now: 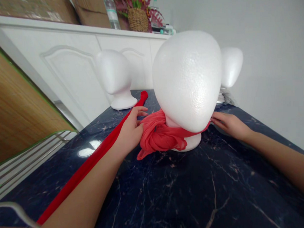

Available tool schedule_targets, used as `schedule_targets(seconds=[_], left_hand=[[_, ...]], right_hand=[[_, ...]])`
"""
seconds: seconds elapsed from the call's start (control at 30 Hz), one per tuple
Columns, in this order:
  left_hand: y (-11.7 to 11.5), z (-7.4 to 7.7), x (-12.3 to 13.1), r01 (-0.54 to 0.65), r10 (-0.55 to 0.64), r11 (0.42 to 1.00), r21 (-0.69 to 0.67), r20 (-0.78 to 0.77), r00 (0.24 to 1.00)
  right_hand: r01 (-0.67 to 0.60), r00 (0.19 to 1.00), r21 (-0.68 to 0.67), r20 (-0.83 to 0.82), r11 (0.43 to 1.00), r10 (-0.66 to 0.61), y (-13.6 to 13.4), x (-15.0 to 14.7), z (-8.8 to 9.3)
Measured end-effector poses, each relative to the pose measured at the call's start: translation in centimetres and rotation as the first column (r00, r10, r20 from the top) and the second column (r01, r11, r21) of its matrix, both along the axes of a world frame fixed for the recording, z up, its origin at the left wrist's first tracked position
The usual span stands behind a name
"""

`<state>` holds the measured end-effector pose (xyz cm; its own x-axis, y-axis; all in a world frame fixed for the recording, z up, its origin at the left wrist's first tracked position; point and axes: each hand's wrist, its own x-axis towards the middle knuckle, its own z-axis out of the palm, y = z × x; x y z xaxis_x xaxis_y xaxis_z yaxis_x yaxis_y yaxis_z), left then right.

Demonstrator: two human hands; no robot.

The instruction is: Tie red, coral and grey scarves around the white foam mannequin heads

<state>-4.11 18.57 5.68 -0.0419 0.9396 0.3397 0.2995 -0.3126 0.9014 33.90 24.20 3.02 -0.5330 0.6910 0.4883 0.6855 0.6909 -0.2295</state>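
Observation:
A white foam mannequin head (188, 76) stands on the dark table, with a coral-red scarf (157, 133) wrapped round its neck. The scarf is bunched in loose folds on the left side. My left hand (132, 129) rests against that bunch, thumb and fingers apart. On the other side of the neck, my right hand (227, 123) has its fingers pressed together at the scarf's edge; its fingertips are partly hidden by the head. Under my left forearm runs a long bright red strip of cloth (103, 145), lying flat across the table.
A second foam head (115, 77) stands at the back left, and a third foam head (231, 66) at the back right with greyish material at its base. The marble-patterned table (169, 193) ends beside a metal rack (31, 158). White cabinets (73, 70) stand behind.

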Motion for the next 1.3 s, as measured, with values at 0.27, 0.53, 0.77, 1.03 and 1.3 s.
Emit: schedule_targets(seconds=[0.27,0.53,0.77,1.03,1.3], left_hand=[[-1.2,-0.2,2.2,0.413,-0.352,0.903,-0.118,0.349,0.869],[-0.8,-1.3,2.1,0.367,-0.228,0.858,-0.36,0.372,0.9],[0.6,-0.7,0.1,0.329,-0.235,0.819,-0.47,0.25,0.939],[2.7,-0.9,-3.1,-0.253,0.325,0.945,0.207,-0.662,0.675],[-1.1,0.1,1.2,-0.001,0.093,0.958,0.288,-0.306,0.947]], right_hand=[[-0.156,0.977,0.379,0.197,0.912,0.085,-5.6,-5.1,2.0],[-0.155,0.937,0.156,0.336,0.975,0.095,-6.4,-7.2,2.1],[-0.043,0.965,-0.003,0.26,0.999,0.042,-3.7,-1.5,4.0],[0.078,0.966,-0.38,0.258,0.922,0.025,-0.4,6.1,3.7],[-0.118,0.894,-0.377,0.363,0.919,0.263,0.7,11.3,4.4]])
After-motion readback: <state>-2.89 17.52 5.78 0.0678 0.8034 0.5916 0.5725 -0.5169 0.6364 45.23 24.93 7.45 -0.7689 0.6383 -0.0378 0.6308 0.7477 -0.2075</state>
